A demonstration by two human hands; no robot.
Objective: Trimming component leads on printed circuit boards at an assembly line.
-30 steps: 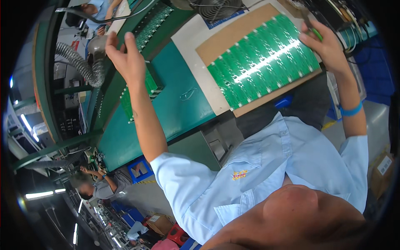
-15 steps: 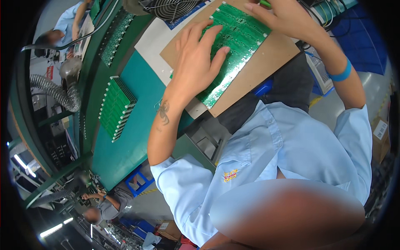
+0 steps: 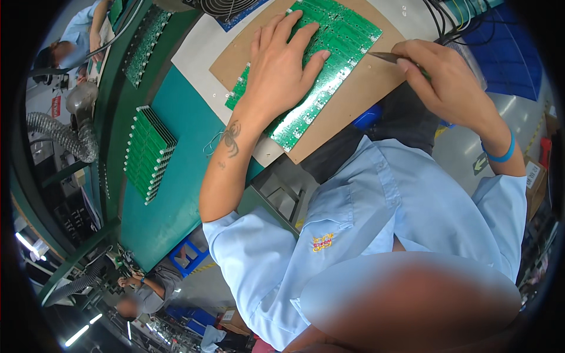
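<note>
A green tabletop (image 3: 147,229) runs along the bench, and a white sheet (image 3: 194,59) lies over its far part. On that sheet rests a brown board (image 3: 359,88), and flat on the brown board lies the green circuit board (image 3: 329,76), slanting across it. A grey floor (image 3: 465,147) shows past the bench, with blue bins (image 3: 509,59) to the right and a bent silver hose (image 3: 62,135) to the left. A metal fan (image 3: 229,6) stands at the upper edge, and black cables (image 3: 438,20) hang near the upper right corner.

Counted out: one circuit board under the hand; one stack of green boards (image 3: 150,156) on the tabletop, its layers too tight to number; one loop of thin wire (image 3: 213,144) between the stack and the left forearm; one blue stool (image 3: 188,257) below the bench end; one blue band (image 3: 502,154) on the right wrist. Two other people are in view, one in a light blue shirt (image 3: 76,32) at upper left, one in grey (image 3: 154,296) at lower left.

The left hand (image 3: 279,76) lies on the circuit board with its fingers spread. The right hand (image 3: 450,85) pinches one dark pointed tool (image 3: 385,57) between thumb and forefinger; its tip is just beside the circuit board's right edge, and whether they touch I cannot tell.
</note>
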